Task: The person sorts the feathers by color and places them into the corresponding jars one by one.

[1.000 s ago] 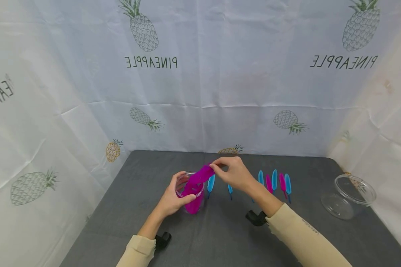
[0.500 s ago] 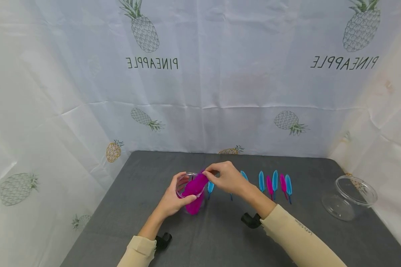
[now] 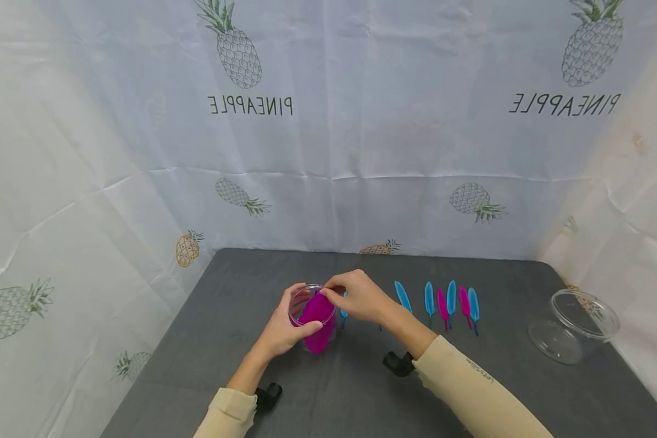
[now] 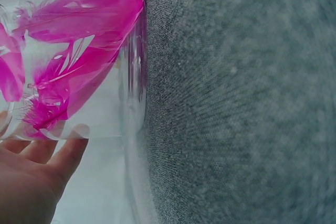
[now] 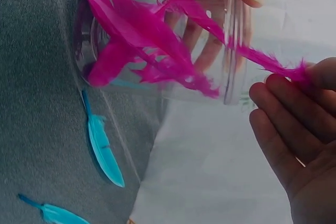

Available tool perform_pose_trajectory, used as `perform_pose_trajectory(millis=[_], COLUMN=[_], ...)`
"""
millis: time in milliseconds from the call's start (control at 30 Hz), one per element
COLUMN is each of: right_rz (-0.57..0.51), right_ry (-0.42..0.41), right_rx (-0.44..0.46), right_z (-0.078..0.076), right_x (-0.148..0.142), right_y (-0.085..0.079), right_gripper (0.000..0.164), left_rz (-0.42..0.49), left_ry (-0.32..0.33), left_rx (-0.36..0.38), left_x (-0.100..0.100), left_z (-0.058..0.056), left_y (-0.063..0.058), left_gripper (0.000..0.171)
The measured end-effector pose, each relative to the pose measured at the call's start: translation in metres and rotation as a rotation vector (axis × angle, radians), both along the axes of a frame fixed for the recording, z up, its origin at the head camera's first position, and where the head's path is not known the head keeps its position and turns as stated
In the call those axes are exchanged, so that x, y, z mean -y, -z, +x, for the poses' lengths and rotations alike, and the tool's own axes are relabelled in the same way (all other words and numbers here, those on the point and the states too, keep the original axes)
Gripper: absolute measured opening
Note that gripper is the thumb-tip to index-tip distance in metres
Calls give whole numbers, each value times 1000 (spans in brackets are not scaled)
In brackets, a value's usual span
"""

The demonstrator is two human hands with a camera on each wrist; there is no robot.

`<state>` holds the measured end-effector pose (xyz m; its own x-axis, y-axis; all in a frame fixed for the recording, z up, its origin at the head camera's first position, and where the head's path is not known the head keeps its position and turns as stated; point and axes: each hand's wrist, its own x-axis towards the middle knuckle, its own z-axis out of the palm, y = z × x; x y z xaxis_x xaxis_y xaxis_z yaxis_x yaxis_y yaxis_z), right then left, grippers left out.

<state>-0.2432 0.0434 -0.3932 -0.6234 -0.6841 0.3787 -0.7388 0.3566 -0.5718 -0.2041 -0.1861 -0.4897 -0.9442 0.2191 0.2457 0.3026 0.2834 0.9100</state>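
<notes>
My left hand (image 3: 286,323) grips a clear plastic jar (image 5: 176,90) from its left side, thumb near the rim and fingers behind. Inside it lie several magenta feathers (image 4: 79,56), seen through the wall in both wrist views. Over the mouth, my right hand (image 3: 358,295) pinches one magenta feather (image 5: 262,62) by its end between thumb and finger. That feather's other end reaches down into the jar. Just right of the jar, partly hidden by the right hand, a blue feather (image 5: 102,142) lies on the dark grey table (image 3: 208,365).
To the right several blue and magenta feathers lie in a row, among them a blue feather (image 3: 429,298) and a magenta feather (image 3: 442,304). A second clear jar (image 3: 566,334) stands near the table's right edge. Pineapple-print cloth (image 3: 328,140) hangs behind.
My right hand has moved left and slightly down toward the jar's mouth, taking the pinched magenta feather further inside. The left hand and the jar have stayed nearly in place.
</notes>
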Motion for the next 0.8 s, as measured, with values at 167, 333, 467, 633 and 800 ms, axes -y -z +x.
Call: perform_pose_trajectory(millis=[167,333,467,633,800], right_rz=[-3,-6,-20,-54,-58], right_ry=[8,18,33,43,57], right_rx=[4,-27,-32,-43,-68], right_z=[-3,-5,-6,-7,-6], right_x=[6,11,12,13,11], right_y=[7,14,17,18,17], right_gripper=[16,16,16,15,14], left_rz=[3,-3,1,6,3], left_ry=[3,-5,1,9,14], left_rx=[1,0,-6,-16,-24], left_x=[-1,0,0,1,2], left_z=[0,0,0,0,0], left_y=[0,1,0,1,2], left_gripper=[88,88,88,86,86])
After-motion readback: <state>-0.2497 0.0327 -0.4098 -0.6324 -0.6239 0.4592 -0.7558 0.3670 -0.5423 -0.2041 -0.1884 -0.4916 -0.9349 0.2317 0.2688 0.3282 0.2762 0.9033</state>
